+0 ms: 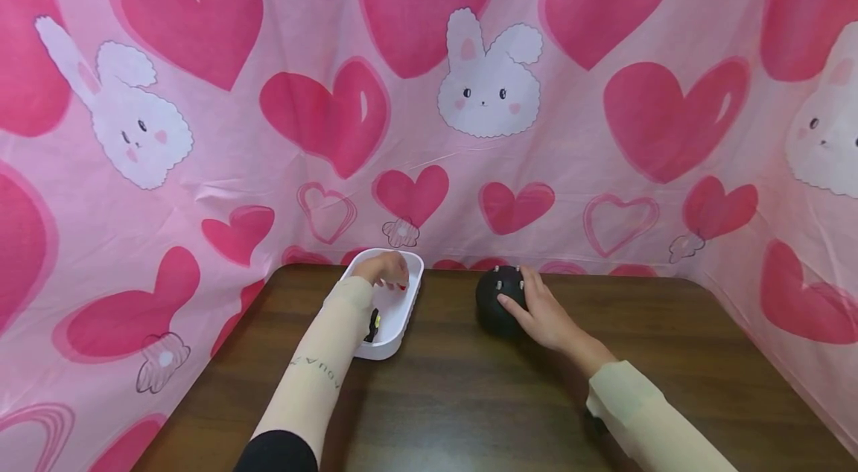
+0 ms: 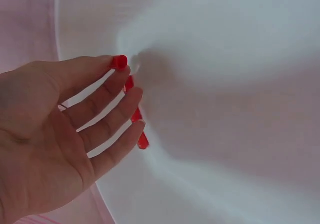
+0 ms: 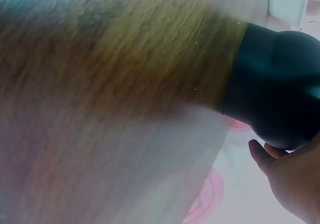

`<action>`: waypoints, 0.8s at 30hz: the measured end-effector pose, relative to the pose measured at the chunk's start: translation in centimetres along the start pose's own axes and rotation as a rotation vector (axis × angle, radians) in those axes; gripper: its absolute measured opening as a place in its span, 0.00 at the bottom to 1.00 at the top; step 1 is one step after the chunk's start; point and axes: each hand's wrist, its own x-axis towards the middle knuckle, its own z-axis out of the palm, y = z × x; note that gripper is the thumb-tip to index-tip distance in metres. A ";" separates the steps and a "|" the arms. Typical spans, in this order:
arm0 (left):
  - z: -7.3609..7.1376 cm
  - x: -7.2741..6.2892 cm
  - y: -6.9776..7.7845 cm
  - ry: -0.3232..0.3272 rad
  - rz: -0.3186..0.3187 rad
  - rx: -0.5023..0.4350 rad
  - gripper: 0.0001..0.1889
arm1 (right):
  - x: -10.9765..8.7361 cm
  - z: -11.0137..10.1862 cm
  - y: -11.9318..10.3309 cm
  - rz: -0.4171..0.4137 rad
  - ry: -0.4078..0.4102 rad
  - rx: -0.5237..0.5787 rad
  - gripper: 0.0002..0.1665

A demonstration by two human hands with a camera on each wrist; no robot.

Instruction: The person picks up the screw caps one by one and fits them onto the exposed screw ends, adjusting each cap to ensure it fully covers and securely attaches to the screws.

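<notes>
My left hand hangs inside a white tray, its thumb and index fingertips close together. In the left wrist view the fingers of this hand are slightly bent, with red nails at the tips, and I see no object between them. A small black and yellow item lies at the tray's near end, partly hidden by the forearm. To the right, my right hand holds the side of a round black object that has several small metallic bits on top. The right wrist view shows this black object with a rounded body and a narrower section against the table.
Both things stand on a dark wooden table, with bare tabletop between the tray and the black object. Behind and at both sides hangs a pink cloth printed with hearts and rabbits. Sleeves cover both forearms.
</notes>
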 end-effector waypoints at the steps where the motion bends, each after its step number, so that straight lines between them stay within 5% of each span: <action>1: -0.1 -0.2 0.1 -0.004 0.010 -0.032 0.08 | 0.0 0.0 0.0 -0.004 0.004 0.001 0.52; 10: -1.5 -1.5 -0.1 0.000 0.066 -0.296 0.13 | -0.2 0.0 -0.4 -0.036 0.036 0.001 0.49; 24: -1.8 -3.4 0.0 0.152 0.213 -0.446 0.12 | -0.2 -0.1 -0.2 -0.025 0.016 0.006 0.50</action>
